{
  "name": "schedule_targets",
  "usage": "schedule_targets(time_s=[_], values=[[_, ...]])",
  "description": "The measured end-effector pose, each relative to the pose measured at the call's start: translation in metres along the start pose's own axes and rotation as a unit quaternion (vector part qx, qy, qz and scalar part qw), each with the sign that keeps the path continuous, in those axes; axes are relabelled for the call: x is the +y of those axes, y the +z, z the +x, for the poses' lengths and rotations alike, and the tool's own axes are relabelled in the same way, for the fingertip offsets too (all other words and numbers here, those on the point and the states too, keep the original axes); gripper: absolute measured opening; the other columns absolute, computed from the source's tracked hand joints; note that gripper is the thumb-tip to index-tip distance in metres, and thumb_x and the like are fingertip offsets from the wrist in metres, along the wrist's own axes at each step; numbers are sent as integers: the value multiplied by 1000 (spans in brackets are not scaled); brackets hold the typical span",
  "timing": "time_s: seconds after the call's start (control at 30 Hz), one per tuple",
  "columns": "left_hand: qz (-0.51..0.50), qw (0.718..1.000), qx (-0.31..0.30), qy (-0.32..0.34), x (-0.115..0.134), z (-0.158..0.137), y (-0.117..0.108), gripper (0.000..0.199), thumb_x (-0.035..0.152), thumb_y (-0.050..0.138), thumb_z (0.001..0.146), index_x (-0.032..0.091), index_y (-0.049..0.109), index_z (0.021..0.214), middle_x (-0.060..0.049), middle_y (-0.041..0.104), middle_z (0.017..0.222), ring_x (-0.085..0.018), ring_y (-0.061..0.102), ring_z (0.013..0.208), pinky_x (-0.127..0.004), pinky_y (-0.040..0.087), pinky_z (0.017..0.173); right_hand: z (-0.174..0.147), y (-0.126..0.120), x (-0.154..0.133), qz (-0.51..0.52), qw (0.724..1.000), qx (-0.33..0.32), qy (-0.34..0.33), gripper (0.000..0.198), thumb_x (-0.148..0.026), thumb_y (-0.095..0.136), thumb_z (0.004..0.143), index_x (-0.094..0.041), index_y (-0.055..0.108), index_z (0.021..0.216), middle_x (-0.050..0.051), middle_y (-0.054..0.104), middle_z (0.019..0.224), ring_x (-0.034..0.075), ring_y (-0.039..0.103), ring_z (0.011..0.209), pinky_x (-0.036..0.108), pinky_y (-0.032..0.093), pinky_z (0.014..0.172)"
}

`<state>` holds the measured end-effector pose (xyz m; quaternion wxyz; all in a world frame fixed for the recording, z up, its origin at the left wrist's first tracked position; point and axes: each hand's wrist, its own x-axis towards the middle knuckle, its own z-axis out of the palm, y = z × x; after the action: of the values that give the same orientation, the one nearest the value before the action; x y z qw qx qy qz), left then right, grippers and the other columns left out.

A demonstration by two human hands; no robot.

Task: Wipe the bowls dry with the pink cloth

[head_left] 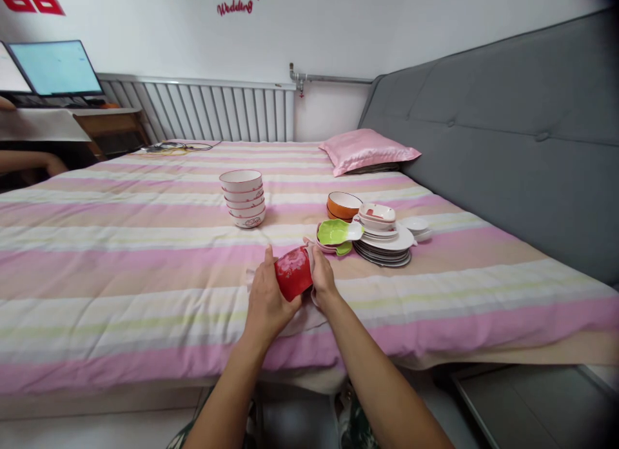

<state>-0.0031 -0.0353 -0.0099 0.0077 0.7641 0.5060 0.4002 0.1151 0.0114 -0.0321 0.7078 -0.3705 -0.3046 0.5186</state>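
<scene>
Forearms (382,371) converge on a tilted red vessel (293,273)

It is clasped between the left hand (267,297), thumb along its lower edge, and right hand (324,279) opposite, over the bedspread's (169,294) near part. Stacked white bowls (244,200) stand beyond, plates (400,240) to the right.

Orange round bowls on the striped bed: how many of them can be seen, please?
2 visible: the upper orange bowl with white inside and the lower orange bowl, stacked together just behind the shiny bright green dish. Others may be hidden.
</scene>
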Motion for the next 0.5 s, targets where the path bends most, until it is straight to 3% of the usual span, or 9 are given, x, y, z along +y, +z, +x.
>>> schedule_targets(time_s=[0.17, 0.33, 0.5], values=[[21, 997, -35, -71, -9, -7, 3, 123, 39, 77, 55, 8, 1, 146, -23, 44, 130, -39, 43, 122, -53, 39, 98, 5, -1, 7, 21, 1000, 18, 9, 45, -41, 42, 88, -17, 61, 120, 6, 61, 127, 18, 54, 121, 36, 41, 105], [44, 981, -87, -168, -9, -10, -1, 129, 48, 77, 52, 7, -2, 146, -27, 40, 137, -40, 43, 126, -48, 42, 96, 9, -2, 12, -7, 1000, 18, -3, 47, -43, 40, 88, -16, 61, 121, 8, 62, 125, 19, 55, 120, 37, 43, 103], [49, 973, -104, -202, 2, -5, -7, 108, 30, 72, 60, 12, 7, 145, -25, 49, 133, -37, 56, 113, -45, 49, 80, 7, -2, 11, -27, 999, 14, -11, 48, -45, 41, 88, -17, 60, 123, 7, 64, 123, 19, 55, 119, 37, 45, 100]])
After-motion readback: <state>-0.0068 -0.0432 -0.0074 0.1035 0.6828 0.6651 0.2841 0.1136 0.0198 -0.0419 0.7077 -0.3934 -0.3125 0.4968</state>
